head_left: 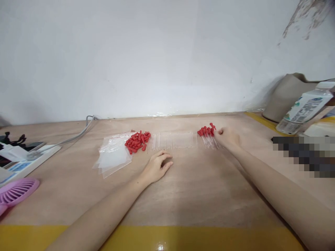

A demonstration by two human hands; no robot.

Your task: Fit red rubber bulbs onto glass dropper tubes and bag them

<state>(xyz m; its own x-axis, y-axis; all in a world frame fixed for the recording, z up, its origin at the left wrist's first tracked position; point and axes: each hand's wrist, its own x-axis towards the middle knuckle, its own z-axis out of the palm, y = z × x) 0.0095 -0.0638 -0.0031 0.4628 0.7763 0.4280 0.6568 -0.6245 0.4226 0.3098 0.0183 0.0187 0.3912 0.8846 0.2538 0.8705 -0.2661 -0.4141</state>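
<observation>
My left hand [158, 167] rests on the wooden table with fingers apart and curved, holding nothing. Just beyond it lies a row of thin clear glass dropper tubes [172, 140], side by side. A pile of loose red rubber bulbs [136, 141] is at the left end of that row. To the right of the row, several droppers with red bulbs [205, 131] lie in a group. My right hand [226, 137] is at this group's right edge, its fingers pinched on what looks like a dropper; the palm side hides most of it.
Clear plastic bags [115, 156] lie left of the red bulbs. On the far left are a power strip [34, 162] with a grey cable and a pink fan [19, 191]. A bottle [305, 106] and a grey container [286, 96] stand at right. A white wall [167, 59] rises behind the table.
</observation>
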